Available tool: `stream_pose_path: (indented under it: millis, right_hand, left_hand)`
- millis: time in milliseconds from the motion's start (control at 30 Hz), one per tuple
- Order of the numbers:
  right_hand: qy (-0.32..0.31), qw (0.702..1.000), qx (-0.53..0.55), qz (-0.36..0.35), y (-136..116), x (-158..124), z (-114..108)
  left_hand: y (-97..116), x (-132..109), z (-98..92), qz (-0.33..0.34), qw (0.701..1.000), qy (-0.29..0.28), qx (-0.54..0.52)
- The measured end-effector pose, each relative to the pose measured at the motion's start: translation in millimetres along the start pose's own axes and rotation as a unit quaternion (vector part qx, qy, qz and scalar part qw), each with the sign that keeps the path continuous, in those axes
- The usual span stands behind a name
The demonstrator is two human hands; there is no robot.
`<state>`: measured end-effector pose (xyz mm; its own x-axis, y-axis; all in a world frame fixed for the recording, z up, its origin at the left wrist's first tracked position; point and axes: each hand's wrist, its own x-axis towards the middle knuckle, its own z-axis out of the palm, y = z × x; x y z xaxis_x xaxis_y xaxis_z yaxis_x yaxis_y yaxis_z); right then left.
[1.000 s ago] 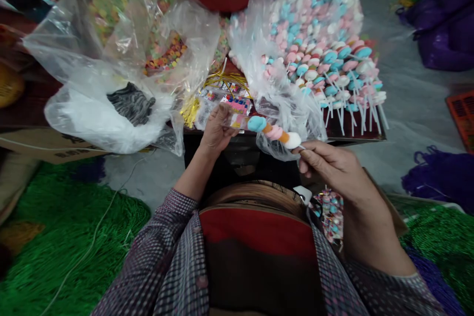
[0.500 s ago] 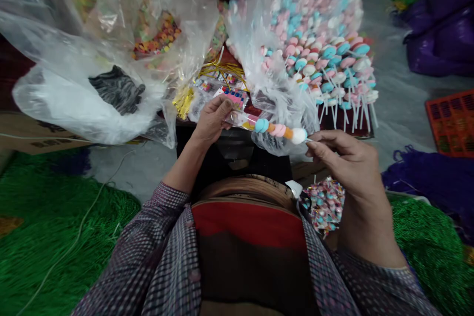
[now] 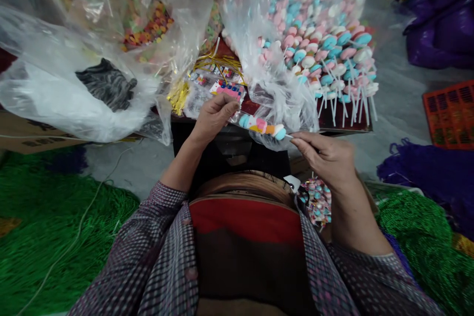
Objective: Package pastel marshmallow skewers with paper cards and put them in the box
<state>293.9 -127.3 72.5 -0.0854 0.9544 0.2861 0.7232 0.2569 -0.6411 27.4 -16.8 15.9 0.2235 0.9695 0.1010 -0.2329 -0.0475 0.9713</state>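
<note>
My left hand [image 3: 214,119] pinches the end of a narrow clear bag with a coloured print. Inside the bag lies a marshmallow stick [image 3: 280,131], with blue, pink, orange and white pieces in a row. My right hand [image 3: 328,157] is closed on its thin white stick, at the right. The candy is held level, tilting slightly down to the right. Just beyond my left hand lie more printed bags [image 3: 226,90] and a bunch of gold ties [image 3: 178,98].
Many marshmallow sticks [image 3: 333,66] are piled at the table's back right, partly under clear plastic. Large clear bags with ring-shaped candies [image 3: 151,24] stand at the left. Green strands [image 3: 48,227] lie on both sides. An orange crate [image 3: 450,114] is at the far right.
My right hand has moved left, and the marshmallow stick has slid further into the bag toward my left hand. The whole view has shifted slightly.
</note>
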Motion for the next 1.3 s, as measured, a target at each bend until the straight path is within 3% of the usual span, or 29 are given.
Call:
stream_pose_path:
  millis: [100, 233, 367, 500, 600, 767, 933, 1033, 1200, 1300]
  right_hand:
    - [-0.030, 0.998, 0.036, 0.037, -2.8, 1.2, 9.8]
    - [-0.040, 0.990, 0.102, 0.084, -9.4, 3.6, 28.0]
    - [0.001, 0.955, 0.241, 0.175, -16.9, 7.1, 46.4]
    - [0.004, 0.907, 0.360, 0.217, -25.0, 11.9, 63.2]
    - [-0.016, 0.890, 0.397, 0.223, -29.1, 14.1, 70.0]
    - [-0.052, 0.907, 0.361, 0.212, -31.1, 12.1, 67.4]
    - [0.007, 0.930, 0.305, 0.206, -39.0, 9.5, 73.9]
    - [-0.004, 0.918, 0.334, 0.211, -42.6, 10.9, 81.9]
    - [-0.017, 0.899, 0.377, 0.224, -39.4, 12.8, 87.2]
    - [-0.012, 0.901, 0.374, 0.221, -39.1, 14.7, 88.1]
  left_hand:
    - [6.0, -1.6, 6.9, -0.044, 0.998, 0.012, -0.035]
    - [27.4, 1.2, 20.0, -0.086, 0.981, 0.071, -0.161]
    - [50.7, -0.3, 30.6, -0.050, 0.956, 0.013, -0.290]
    - [46.2, -6.7, 39.2, -0.031, 0.955, 0.000, -0.294]
    - [34.6, -7.1, 44.3, -0.056, 0.957, 0.014, -0.283]
    - [35.4, -1.1, 49.3, -0.095, 0.952, 0.089, -0.279]
    - [32.1, -4.0, 57.5, -0.071, 0.957, 0.067, -0.272]
    - [25.7, -9.8, 58.5, -0.087, 0.964, 0.064, -0.242]
    - [35.7, -9.4, 48.2, -0.079, 0.968, -0.012, -0.239]
    - [45.9, -2.3, 47.1, -0.079, 0.967, 0.035, -0.241]
